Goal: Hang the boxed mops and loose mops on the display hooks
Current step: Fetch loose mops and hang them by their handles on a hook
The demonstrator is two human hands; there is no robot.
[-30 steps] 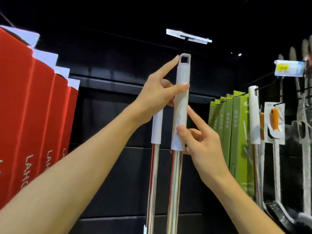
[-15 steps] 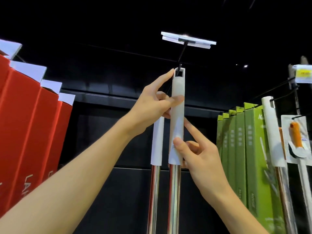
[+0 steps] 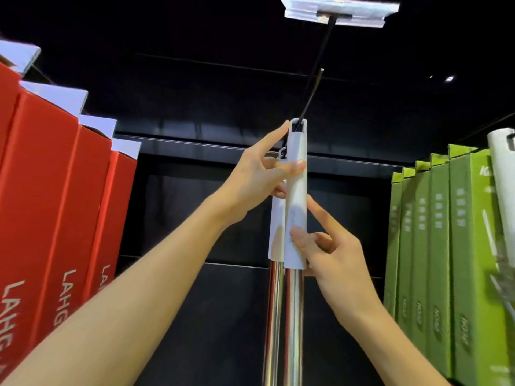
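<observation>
Head view: the loose mop's grey grip (image 3: 297, 190) is held upright, long axis vertical, with its hanging slot already threaded by the black display hook (image 3: 313, 93) rising above it. It's pinched near the top by the left hand (image 3: 256, 179) and at the grip's base by the right hand (image 3: 331, 254). A second mop handle (image 3: 276, 218) hangs just behind. Left hand's nearer the hook.

This is a shop aisle. Rows of identical red boxes (image 3: 55, 196) and green boxes (image 3: 457, 246) hang against a dark display wall. A black display hook (image 3: 315, 87) carries a price-label holder (image 3: 341, 11).
</observation>
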